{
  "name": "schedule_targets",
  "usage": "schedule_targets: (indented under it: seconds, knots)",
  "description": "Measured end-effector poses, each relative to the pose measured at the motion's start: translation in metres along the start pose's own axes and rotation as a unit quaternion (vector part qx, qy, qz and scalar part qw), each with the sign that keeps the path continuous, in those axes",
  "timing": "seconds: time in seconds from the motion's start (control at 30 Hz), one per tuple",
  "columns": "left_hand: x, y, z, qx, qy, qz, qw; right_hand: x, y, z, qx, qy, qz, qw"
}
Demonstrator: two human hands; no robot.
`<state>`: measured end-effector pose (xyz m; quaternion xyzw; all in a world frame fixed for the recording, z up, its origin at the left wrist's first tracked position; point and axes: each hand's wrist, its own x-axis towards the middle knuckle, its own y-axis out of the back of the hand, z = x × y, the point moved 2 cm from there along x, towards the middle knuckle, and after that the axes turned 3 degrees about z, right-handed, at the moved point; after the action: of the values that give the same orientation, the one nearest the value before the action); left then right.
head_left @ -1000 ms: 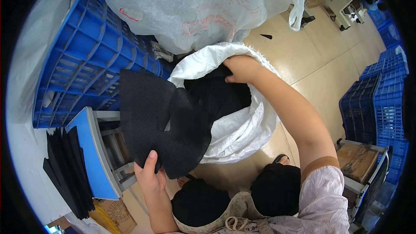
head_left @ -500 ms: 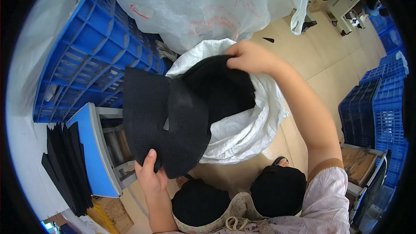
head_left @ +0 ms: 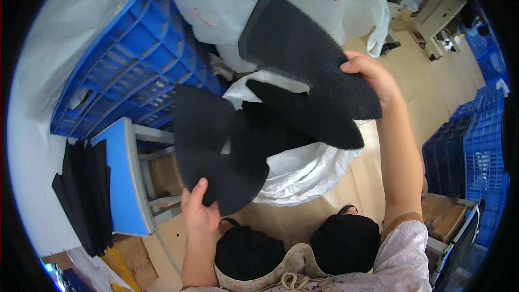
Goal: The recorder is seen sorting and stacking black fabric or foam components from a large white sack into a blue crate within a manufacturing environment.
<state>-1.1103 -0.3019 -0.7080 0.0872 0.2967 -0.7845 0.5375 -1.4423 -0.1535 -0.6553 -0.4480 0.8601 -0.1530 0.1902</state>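
Observation:
My left hand grips the lower edge of a curved black mesh fabric piece, thumb on top; a small gap shows near its middle. My right hand holds up a second black mesh fabric piece of similar curved, flared shape, pinched at its right edge. Below and between them stands an open white woven sack, its rim rolled down. More black fabric shows at the sack's mouth, partly hidden by the held pieces. Whether the right piece is a single layer, I cannot tell.
A large blue crate stands at the left, with a blue-topped stool nearer me. Black strips hang beside it. A bulky translucent bag lies beyond the sack. Stacked blue crates line the right side.
My right hand has risen from the sack's rim with a black mesh fabric piece and moved right. My left hand still holds its piece, shifted slightly right.

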Motion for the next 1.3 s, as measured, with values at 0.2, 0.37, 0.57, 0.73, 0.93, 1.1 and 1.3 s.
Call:
schedule_targets:
  seconds: [0.2, 0.37, 0.57, 0.73, 0.93, 1.1, 1.3]
  knots:
    - [0.001, -0.001, -0.005, -0.021, 0.115, -0.045, 0.992, -0.023, -0.095, -0.003, 0.142, 0.084, -0.045, 0.985]
    - [0.005, 0.025, -0.020, -0.043, 0.163, 0.001, 0.986, -0.037, -0.115, 0.054, 0.168, -0.044, -0.085, 0.981]
    - [0.020, 0.040, -0.028, -0.099, 0.138, -0.147, 0.974, -0.066, -0.103, 0.131, 0.092, -0.193, 0.004, 0.977]
    - [0.010, 0.018, -0.008, -0.201, 0.200, -0.341, 0.896, -0.071, -0.101, 0.134, 0.006, -0.147, 0.008, 0.989]
    - [0.012, 0.019, -0.006, -0.054, 0.052, -0.090, 0.993, -0.070, -0.093, 0.110, -0.365, 0.029, -0.147, 0.919]
    - [0.009, 0.026, 0.016, -0.102, -0.020, -0.067, 0.992, -0.080, -0.065, 0.117, -0.644, 0.189, -0.113, 0.733]
    - [0.018, 0.023, 0.006, -0.045, -0.017, -0.062, 0.997, -0.093, -0.058, 0.142, -0.660, 0.085, -0.250, 0.704]
